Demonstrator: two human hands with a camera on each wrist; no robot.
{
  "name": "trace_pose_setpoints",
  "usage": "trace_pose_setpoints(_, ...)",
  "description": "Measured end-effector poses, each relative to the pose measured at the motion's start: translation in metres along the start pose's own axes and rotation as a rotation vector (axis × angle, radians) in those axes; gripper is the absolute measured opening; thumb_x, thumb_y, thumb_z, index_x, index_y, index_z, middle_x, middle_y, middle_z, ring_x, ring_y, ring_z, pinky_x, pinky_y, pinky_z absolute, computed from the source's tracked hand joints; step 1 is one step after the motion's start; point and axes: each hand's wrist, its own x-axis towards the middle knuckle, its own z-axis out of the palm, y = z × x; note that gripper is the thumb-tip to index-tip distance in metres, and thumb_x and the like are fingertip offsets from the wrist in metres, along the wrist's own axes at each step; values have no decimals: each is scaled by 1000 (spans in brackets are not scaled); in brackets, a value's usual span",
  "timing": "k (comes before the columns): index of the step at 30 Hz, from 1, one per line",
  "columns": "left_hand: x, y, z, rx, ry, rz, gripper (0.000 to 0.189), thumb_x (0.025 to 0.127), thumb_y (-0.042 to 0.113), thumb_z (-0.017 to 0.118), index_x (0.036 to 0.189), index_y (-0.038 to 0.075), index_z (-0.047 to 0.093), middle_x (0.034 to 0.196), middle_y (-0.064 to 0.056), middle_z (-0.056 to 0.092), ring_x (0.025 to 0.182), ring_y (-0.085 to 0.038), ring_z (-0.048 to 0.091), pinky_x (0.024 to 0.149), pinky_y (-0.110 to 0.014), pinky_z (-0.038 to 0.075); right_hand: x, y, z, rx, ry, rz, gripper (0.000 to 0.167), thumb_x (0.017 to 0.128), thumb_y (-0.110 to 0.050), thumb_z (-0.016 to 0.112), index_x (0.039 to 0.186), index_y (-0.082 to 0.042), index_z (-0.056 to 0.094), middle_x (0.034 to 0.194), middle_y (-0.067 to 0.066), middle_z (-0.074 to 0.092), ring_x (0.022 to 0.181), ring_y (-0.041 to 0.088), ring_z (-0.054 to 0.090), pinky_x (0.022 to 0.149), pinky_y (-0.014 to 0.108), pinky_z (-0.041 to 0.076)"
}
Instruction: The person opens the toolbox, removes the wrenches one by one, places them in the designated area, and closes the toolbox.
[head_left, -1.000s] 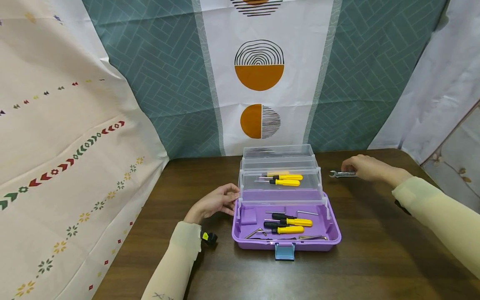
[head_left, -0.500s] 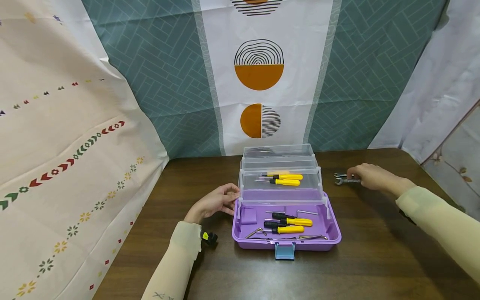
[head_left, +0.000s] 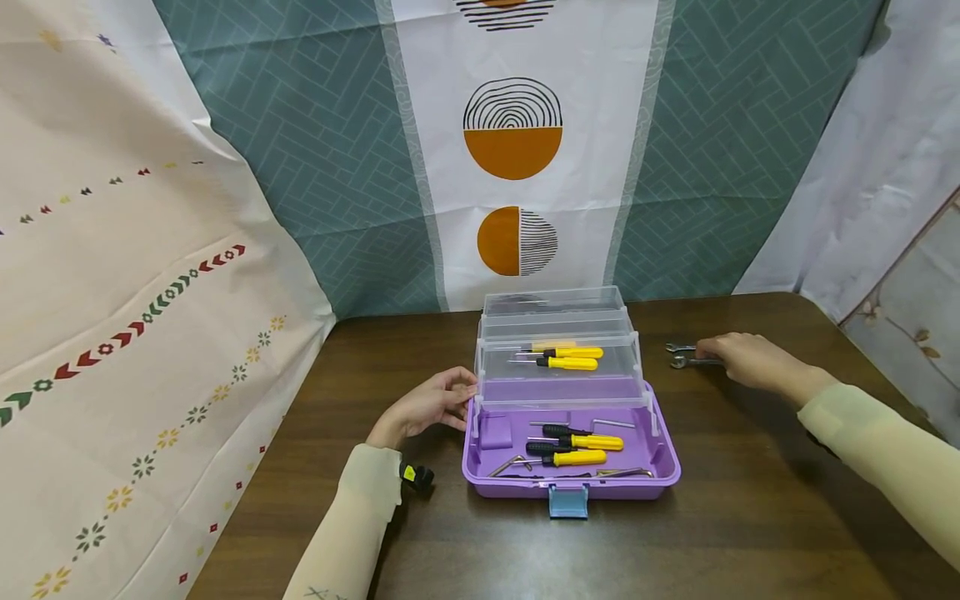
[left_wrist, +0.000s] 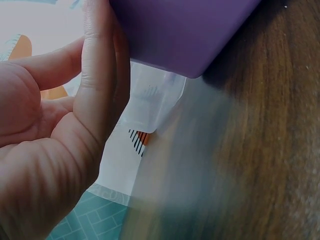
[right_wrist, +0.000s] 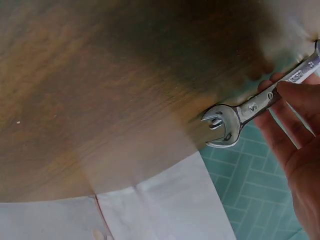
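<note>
A metal wrench is pinched between thumb and fingers by the right hand, well right of the purple toolbox, against whose side the left hand is rested with fingers loosely extended. Two open ends are seen poking out beyond the right hand, and whether a second wrench is also held cannot be told. Stiff, smooth, probably light but slippery, the metal wrench is best gripped mid-shank, its open end left free
</note>
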Motion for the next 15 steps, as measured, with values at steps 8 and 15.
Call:
trace_pose_setpoints(8, -1, -1, -2, -8, -2, 7, 20, 110, 16, 54, 126, 5, 49, 94, -7, 61, 80, -18, 65, 72, -35, 64, -1, -4, -1, -24, -18, -19, 39, 82, 18, 56, 90, -18, 68, 92, -3, 72, 79, 21, 67, 65, 50, 56)
trace_pose_setpoints(15, 0, 0, 0, -5, -4, 10, 21, 110, 15, 53, 127, 4, 48, 94, -7, 61, 80, -18, 65, 73, -35, 64, -2, -2, 1, -31, -18, -30, 37, 84, 17, 59, 88, -19, 66, 89, -5, 68, 75, 16, 61, 61, 46, 53)
